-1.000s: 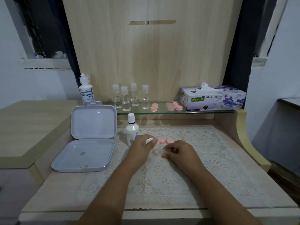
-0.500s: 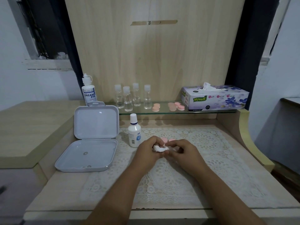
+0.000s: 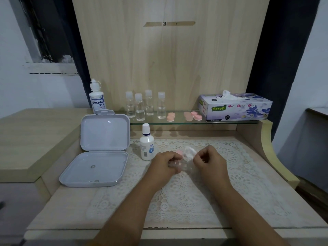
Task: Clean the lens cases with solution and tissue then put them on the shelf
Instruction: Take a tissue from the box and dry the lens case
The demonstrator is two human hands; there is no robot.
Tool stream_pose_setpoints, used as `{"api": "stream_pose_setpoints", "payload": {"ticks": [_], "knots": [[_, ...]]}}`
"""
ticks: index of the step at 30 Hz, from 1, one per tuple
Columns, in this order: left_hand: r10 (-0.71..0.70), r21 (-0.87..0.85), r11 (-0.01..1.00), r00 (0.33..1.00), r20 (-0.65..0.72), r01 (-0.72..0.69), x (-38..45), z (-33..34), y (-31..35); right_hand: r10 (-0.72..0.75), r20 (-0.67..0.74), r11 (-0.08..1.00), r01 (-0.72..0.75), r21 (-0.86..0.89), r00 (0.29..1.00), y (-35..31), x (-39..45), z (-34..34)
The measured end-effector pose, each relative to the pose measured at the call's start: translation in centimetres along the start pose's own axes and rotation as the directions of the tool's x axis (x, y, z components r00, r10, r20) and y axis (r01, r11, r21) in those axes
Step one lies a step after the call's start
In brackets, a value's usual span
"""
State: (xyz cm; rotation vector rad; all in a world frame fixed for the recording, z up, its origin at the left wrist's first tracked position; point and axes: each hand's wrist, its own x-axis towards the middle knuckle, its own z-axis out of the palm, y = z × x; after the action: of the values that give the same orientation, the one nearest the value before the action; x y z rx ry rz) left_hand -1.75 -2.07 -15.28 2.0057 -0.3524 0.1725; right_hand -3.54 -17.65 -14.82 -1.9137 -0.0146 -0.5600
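Note:
My left hand (image 3: 166, 163) curls round a clear lens case (image 3: 177, 165) just above the lace mat (image 3: 186, 196). My right hand (image 3: 208, 159) pinches a crumpled white tissue (image 3: 190, 152), blurred, held just above the case. A pink cap (image 3: 179, 153) peeks out behind my left fingers. The white solution bottle (image 3: 147, 145) stands upright left of my hands. On the glass shelf (image 3: 221, 121) lie pink lens cases (image 3: 170, 117) and more pink ones (image 3: 193, 115) beside the tissue box (image 3: 236, 107).
An open grey plastic box (image 3: 99, 153) sits at the left of the desk, lid upright. On the shelf stand several small clear bottles (image 3: 145, 107) and a Dream Eye bottle (image 3: 97, 100). A raised wooden ledge (image 3: 32, 139) runs along the left.
The hands met over the mat, then drew slightly apart. The tissue was in my left hand and is now at my right fingers; the clear case is now in my left.

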Motion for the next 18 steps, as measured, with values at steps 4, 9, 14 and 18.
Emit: {"api": "stream_pose_setpoints", "payload": {"ticks": [4,9,14,18], "knots": [[0.056,0.114,0.992,0.997,-0.050,-0.050,0.11,0.03,-0.03,-0.133,0.146,0.962,0.164,-0.219,0.980,0.25,-0.04,0.34],[0.038,0.162,0.986,0.999,-0.013,-0.035,0.16,0.04,-0.15,-0.186,0.323,0.908,0.288,-0.306,0.928,0.18,-0.10,0.43],[-0.011,0.075,0.997,1.000,-0.005,0.012,0.04,-0.27,-0.10,-0.147,0.295,0.954,0.214,-0.208,0.944,-0.06,-0.33,0.22],[-0.054,0.074,0.996,0.997,-0.049,0.058,0.04,-0.21,-0.26,-0.179,0.313,0.911,0.278,-0.306,0.933,0.54,-0.13,0.64]]}}
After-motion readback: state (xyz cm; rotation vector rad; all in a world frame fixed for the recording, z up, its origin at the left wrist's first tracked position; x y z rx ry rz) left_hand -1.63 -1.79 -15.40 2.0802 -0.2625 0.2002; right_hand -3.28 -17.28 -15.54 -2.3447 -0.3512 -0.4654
